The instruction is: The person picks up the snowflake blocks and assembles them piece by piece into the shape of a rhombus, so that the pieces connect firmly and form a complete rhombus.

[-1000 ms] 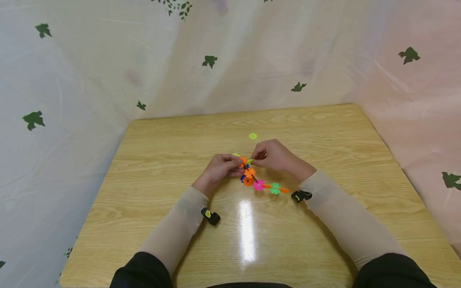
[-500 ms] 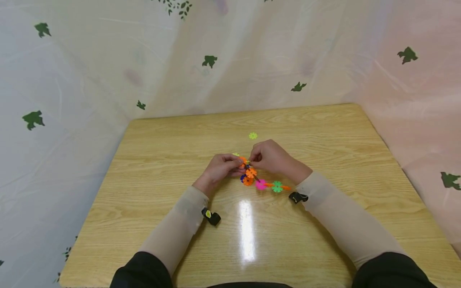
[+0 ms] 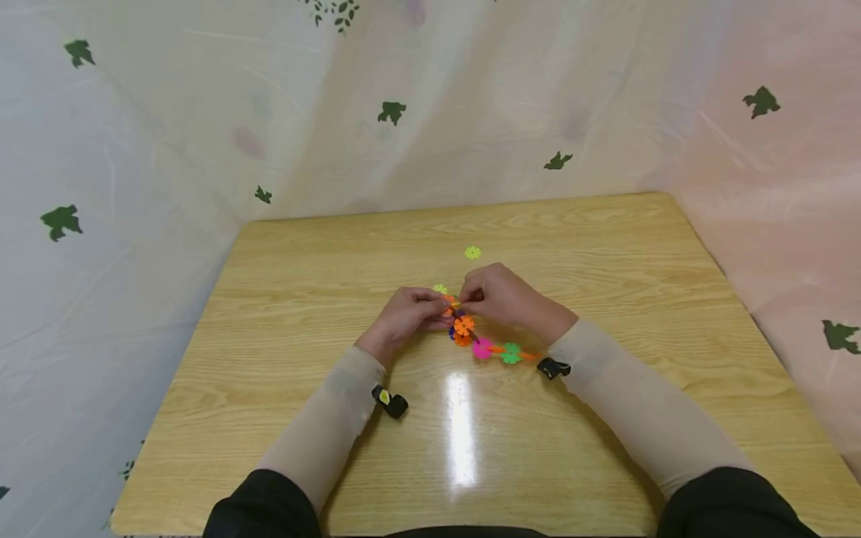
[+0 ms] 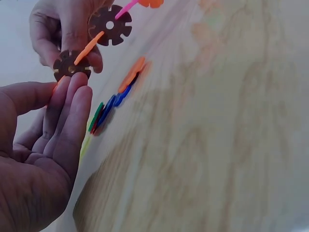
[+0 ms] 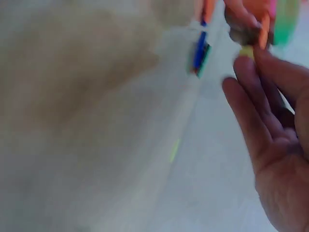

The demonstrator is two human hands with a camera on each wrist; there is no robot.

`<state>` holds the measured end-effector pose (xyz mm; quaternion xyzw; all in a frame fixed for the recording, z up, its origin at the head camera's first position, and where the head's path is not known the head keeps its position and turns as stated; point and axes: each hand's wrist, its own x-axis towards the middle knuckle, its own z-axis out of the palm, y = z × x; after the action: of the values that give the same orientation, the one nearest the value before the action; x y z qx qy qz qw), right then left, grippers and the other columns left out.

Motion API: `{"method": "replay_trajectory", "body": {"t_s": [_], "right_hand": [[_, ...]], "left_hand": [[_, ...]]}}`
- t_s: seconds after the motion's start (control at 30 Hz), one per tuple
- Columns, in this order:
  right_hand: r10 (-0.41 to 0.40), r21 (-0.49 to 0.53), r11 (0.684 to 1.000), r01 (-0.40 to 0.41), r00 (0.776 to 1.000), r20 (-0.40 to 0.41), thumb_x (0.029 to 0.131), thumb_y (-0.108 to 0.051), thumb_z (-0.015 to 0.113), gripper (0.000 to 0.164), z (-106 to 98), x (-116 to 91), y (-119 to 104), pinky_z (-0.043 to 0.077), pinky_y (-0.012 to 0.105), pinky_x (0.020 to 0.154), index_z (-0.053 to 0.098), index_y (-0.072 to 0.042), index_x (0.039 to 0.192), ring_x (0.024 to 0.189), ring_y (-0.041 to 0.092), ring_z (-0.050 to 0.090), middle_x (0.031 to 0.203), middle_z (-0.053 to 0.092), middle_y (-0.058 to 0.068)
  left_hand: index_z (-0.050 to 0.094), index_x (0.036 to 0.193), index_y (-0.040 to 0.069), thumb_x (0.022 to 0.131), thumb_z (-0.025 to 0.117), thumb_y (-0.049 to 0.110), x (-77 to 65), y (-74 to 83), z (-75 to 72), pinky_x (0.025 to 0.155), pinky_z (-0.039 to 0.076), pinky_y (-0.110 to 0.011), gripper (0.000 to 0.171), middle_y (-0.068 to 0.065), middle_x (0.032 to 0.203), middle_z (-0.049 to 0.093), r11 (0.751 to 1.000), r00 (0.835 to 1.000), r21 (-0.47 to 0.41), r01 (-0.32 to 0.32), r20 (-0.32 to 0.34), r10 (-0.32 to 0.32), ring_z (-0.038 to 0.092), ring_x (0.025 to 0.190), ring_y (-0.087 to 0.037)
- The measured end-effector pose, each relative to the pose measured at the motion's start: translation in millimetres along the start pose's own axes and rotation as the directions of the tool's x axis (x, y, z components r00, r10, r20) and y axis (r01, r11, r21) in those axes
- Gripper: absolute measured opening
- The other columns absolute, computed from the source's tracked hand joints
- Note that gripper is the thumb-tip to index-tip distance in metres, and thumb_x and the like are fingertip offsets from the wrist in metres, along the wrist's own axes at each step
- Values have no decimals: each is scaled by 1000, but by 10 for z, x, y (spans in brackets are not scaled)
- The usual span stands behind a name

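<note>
Between the two hands hangs a chain of flower-shaped interlocking discs. My left hand point(image 3: 406, 310) pinches an orange disc point(image 3: 449, 303) at the chain's upper end. My right hand point(image 3: 501, 299) pinches a yellow disc point(image 5: 247, 51) against that same end; whether it is slotted in cannot be told. From there the chain runs down to the right, through brown discs point(image 4: 110, 25), an orange disc point(image 3: 463, 326), a pink disc point(image 3: 481, 348) and a green disc point(image 3: 510, 353), to an orange one near the right wrist. Fingers partly hide the join.
Below the chain lie several loose discs, among them a blue disc point(image 4: 107, 111), an orange disc point(image 4: 131, 75) and a green disc point(image 4: 95, 116). One yellow-green disc point(image 3: 473, 252) lies farther back on the wooden table point(image 3: 303, 276), another yellow-green disc point(image 3: 440, 289) just beyond the left hand.
My right hand has moved slightly left, bringing the yellow disc closer to my left fingers. The chain's hanging end swung a little right, then back left. The left hand has barely shifted.
</note>
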<state>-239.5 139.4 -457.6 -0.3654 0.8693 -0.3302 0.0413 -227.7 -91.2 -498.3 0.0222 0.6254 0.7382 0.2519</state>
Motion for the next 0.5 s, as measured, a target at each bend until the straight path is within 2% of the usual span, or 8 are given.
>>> {"method": "replay_trajectory", "body": {"t_s": [0.1,0.17,0.27,0.5], "right_hand": [[74,87,993,-82,993,90,91,-3,82,14,-44,27,53,60,33,75,81,-9,103,82,12,70,93,75,-4],[123,99,986,-137,984,129,93,-2,78,19,-70,57,99,61,35,79,80,-11,109,87,14,71,98,76,-2],[156,53,985,-166,975,155,96,-2,73,22,-73,118,171,59,37,84,79,-10,115,92,16,70,102,75,0],[180,-60,983,-171,960,213,95,-8,74,30,9,263,208,57,35,80,77,-7,125,91,18,66,102,70,2]], "left_hand": [[67,118,-13,102,65,-1,-12,21,-58,84,63,-39,21,-16,95,75,999,1000,28,17,10,-17,76,83,-21],[67,118,-13,102,65,0,-14,30,-99,84,63,-40,21,-16,94,75,999,1000,42,25,11,-26,76,83,-21],[67,118,-12,102,65,0,-20,46,-143,84,63,-41,20,-17,94,75,998,1000,50,31,3,-31,76,83,-22],[66,116,-10,102,64,0,-31,91,-157,84,63,-40,18,-15,93,75,999,999,31,37,-4,-37,76,82,-21]]}}
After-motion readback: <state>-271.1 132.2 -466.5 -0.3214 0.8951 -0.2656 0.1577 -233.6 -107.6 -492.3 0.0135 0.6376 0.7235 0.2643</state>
